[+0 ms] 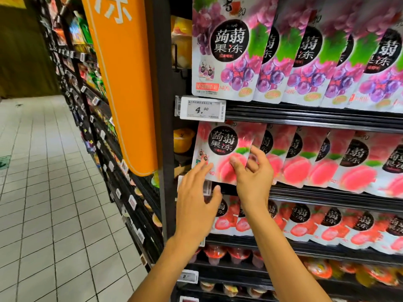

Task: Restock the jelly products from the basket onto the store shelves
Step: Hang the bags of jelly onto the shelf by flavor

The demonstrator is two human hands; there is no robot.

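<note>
On the middle shelf, at the row's left end, your right hand has fingers clamped on the front peach jelly pouch at its right edge; your left hand lies straight-fingered, spread, touching its lower left corner.

Bright, even store light, with a glossy sheen on the front peach pouch. The lens bends the shelves and floor tiles toward the edges. Left hand and right hand slightly smeared; far aisle dim and soft.
</note>
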